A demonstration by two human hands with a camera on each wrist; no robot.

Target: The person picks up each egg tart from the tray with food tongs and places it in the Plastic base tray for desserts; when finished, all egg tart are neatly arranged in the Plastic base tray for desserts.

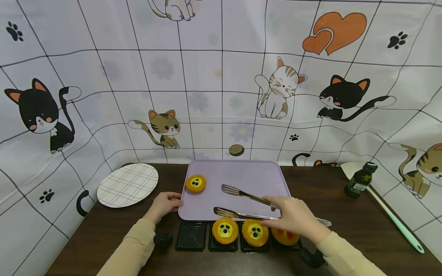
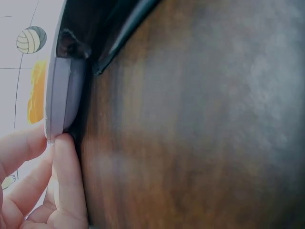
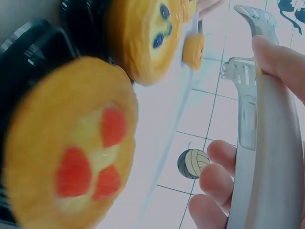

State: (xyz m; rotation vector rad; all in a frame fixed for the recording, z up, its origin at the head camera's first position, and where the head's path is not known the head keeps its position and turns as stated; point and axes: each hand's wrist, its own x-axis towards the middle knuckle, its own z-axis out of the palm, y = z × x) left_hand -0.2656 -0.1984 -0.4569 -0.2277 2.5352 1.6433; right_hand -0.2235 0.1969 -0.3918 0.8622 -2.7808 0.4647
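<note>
My left hand (image 1: 165, 207) pinches the left rim of a lilac tray (image 1: 238, 172) between thumb and fingers, as the left wrist view shows close up. My right hand (image 1: 295, 216) grips metal tongs (image 1: 250, 196), their arms spread apart with nothing between the tips, over the tray's front part. An egg tart (image 1: 195, 183) with blueberries lies at the tray's left. In front of the tray, a black pan (image 1: 191, 235) of square cups holds two blueberry tarts (image 1: 225, 230) and a red-topped tart (image 3: 71, 143), partly under my right hand. The leftmost cup is bare.
A white checked plate (image 1: 127, 185) lies at the left of the dark wooden table (image 1: 321, 184). At the right stand a small green bottle (image 1: 360, 180) and a spatula with a mint handle (image 1: 397, 220). A cat-patterned sheet (image 1: 221, 76) rises behind and at both sides.
</note>
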